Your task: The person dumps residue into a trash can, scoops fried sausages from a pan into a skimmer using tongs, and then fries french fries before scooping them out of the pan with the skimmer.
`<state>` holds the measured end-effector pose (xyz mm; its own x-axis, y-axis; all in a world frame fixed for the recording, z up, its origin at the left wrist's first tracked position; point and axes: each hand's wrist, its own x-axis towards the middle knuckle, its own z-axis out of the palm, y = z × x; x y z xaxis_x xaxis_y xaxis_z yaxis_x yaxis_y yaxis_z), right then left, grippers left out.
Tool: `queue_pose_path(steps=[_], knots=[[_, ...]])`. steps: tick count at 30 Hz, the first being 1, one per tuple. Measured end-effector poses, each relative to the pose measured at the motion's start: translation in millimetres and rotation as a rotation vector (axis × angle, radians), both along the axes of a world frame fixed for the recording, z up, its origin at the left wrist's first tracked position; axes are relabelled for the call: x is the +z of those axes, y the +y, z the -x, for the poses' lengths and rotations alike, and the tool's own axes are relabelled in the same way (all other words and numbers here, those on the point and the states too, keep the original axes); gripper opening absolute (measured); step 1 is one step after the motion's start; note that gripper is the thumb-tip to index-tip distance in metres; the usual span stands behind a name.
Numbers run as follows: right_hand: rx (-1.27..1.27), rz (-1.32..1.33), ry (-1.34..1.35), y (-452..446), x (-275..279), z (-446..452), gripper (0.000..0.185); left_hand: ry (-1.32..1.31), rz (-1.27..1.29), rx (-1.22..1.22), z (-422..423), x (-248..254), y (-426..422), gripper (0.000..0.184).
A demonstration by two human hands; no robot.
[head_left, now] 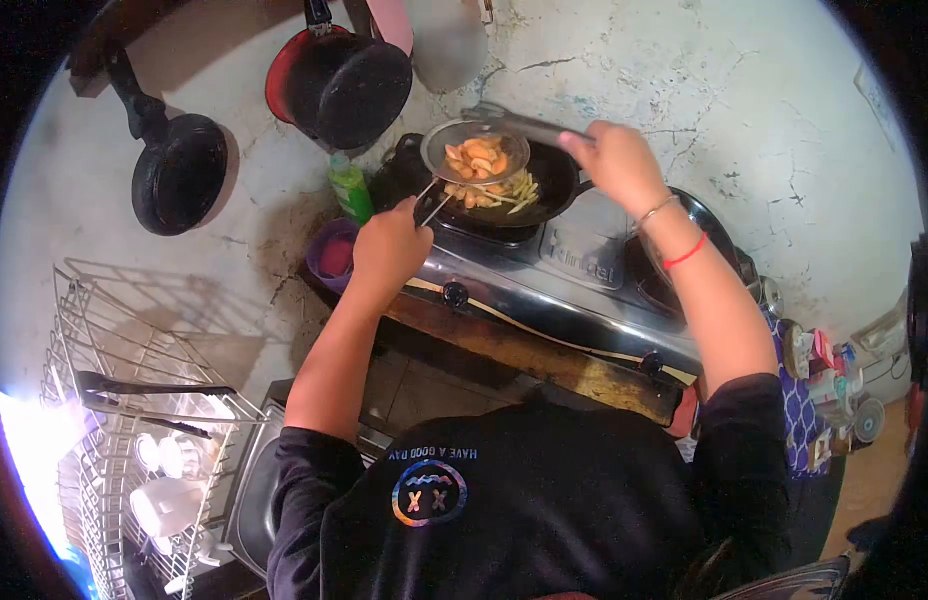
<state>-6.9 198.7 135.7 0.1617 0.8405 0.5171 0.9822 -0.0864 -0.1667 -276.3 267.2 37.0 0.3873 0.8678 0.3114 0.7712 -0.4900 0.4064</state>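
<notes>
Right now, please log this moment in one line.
left hand: holds strainer with orange food above wok; right hand: holds long-handled utensil; wok: on stove, green strips inside

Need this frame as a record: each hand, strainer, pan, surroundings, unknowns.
left hand: closed on handle of strainer
right hand: gripping dark long-handled utensil
strainer: above cooking pan, holding orange pieces
cooking pan: on left burner of stove, pale-green strips visible inside
left of stove: green bottle, purple tub
wall: black frying pan hanging
unclear: whether utensil touches strainer
</notes>
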Motion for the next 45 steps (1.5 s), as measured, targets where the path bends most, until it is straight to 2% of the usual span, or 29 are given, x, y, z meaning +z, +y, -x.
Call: queue_pose_path(steps=[2,6,11,21,26,28,31,37,42,45], knots=[[-0.021,-0.018,0.010,-3,1,-11,0.045,0.009,0.018,0.015,4,2,1,0.032],[-0.195,0.199,0.030,-7,-9,-32,0.046,-0.021,0.021,0.072,14,15,0,0.035],[-0.061,0.272,-0.013,0,-50,-22,0.045,-0.029,0.015,0.099,19,21,3,0.038],[-0.044,0.317,-0.058,33,-75,-23,0.045,-0.025,0.024,0.088,22,22,2,0.039],[-0.096,0.281,0.047,25,-54,-40,0.046,-0.012,0.038,0.094,24,17,2,0.039],[-0.089,0.184,0.111,19,-43,-54,0.047,0.005,0.033,0.091,24,14,3,0.039],[-0.158,0.151,0.092,9,-9,-48,0.047,0.056,0.021,0.072,21,6,6,0.038],[-0.046,0.060,0.160,15,0,-17,0.048,0.005,-0.021,0.012,2,0,-3,0.038],[0.003,0.135,0.038,18,-4,-2,0.044,0.001,-0.033,-0.068,-6,0,-7,0.038],[-0.036,0.050,0.074,9,4,-11,0.046,0.011,0.056,-0.034,-5,4,-6,0.044]])
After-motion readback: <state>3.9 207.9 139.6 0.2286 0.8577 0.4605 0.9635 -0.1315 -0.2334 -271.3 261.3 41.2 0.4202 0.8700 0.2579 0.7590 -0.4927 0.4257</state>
